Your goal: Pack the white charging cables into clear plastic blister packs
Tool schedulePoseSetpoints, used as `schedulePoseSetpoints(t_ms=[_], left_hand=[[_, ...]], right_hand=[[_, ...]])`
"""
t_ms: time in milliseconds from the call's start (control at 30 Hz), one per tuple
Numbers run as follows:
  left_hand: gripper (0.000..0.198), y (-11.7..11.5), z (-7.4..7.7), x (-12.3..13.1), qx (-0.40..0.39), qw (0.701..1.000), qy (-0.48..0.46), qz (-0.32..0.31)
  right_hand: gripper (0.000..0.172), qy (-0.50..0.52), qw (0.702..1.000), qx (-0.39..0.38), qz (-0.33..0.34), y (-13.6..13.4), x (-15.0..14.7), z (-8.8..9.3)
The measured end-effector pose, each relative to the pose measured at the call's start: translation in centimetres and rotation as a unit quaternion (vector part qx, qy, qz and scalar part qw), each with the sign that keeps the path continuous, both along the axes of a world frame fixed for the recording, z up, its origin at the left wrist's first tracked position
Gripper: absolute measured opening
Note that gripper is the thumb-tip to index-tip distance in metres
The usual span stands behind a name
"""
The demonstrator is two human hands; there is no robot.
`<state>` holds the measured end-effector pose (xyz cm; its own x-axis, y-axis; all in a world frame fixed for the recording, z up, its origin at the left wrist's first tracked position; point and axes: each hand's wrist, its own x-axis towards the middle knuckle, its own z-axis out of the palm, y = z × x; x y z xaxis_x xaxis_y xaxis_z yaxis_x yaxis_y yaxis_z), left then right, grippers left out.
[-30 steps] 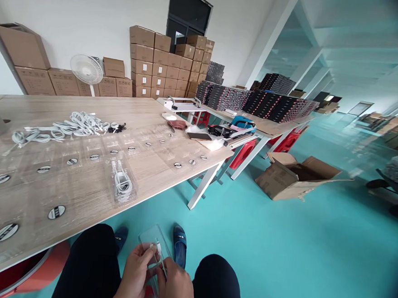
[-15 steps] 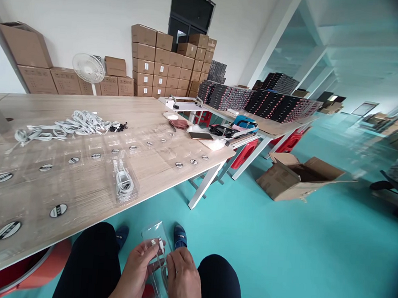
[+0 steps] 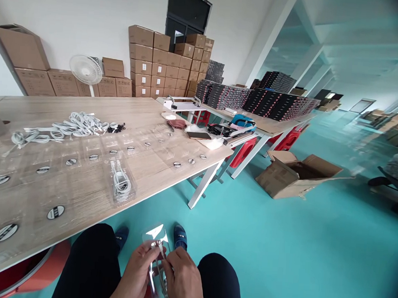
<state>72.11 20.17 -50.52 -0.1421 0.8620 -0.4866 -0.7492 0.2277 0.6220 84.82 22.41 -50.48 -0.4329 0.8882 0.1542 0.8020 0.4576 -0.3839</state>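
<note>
Over my lap, my left hand [image 3: 140,266] is closed round the side of a clear plastic tray [image 3: 155,233], its thumb by the white plugs of a charging cable [image 3: 158,246]. My right hand [image 3: 184,275] bends its fingers down onto the cable at the tray's other side; the fingertips are partly hidden. On the wood-look table [image 3: 149,182] at the left, a filled clear tray with a coiled white cable [image 3: 121,184] lies near the edge. Several clear trays with round black-and-white labels [image 3: 56,212] spread around it.
A pile of white cables [image 3: 81,125] and small black pieces [image 3: 116,127] lie farther back on the table. An open carton [image 3: 295,176] stands on the green floor at right. A red bin [image 3: 45,270] sits under the table; stacked cartons [image 3: 157,64] line the wall.
My right hand has shifted slightly up and left toward the plugs, and the clear tray has tilted a little. The whole view has moved slightly.
</note>
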Motion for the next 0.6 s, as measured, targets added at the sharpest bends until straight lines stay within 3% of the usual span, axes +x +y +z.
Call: schedulePoseSetpoints(t_ms=[133,333,467,600], left_hand=[[0.039,0.2,-0.6,0.6,-0.025,0.998,0.047,0.022],[0.041,0.7,-1.0,0.5,-0.055,0.996,0.066,0.034],[0.044,1.0,-1.0,0.0,-0.083,0.993,0.032,0.078],[0.039,1.0,-1.2,-0.4,-0.084,0.99,-0.01,0.111]], right_hand=[[0.028,-0.036,0.999,0.014,0.002,0.1,-0.3,0.6],[0.024,-0.06,0.997,0.023,-0.031,-0.1,-0.6,0.2],[0.012,0.008,0.998,-0.048,-0.03,-0.6,0.3,0.0],[0.017,0.091,0.983,-0.154,-0.043,-1.0,1.7,-0.4]])
